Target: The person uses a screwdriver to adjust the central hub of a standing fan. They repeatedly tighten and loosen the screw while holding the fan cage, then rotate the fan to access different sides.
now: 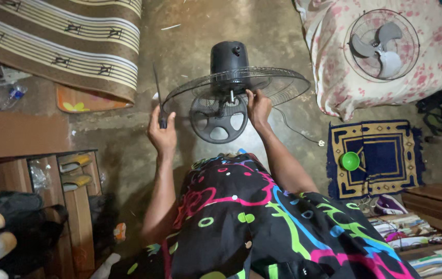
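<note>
Reaching forward on both outstretched arms over the black fan [231, 98] standing on the concrete floor [128, 150]; left hand [161, 134] fisted around a black screwdriver [158, 95], shaft pointing up; right hand [258, 107] gripping the wire guard's [262, 82] inner rim beside the hub

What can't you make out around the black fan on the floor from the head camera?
- Tip of the dark slim tool in the left hand: too thin and dark.
- Right hand fingertips: hidden behind the black wire fan guard.
- Fan's base: hidden under the black motor housing.
</note>
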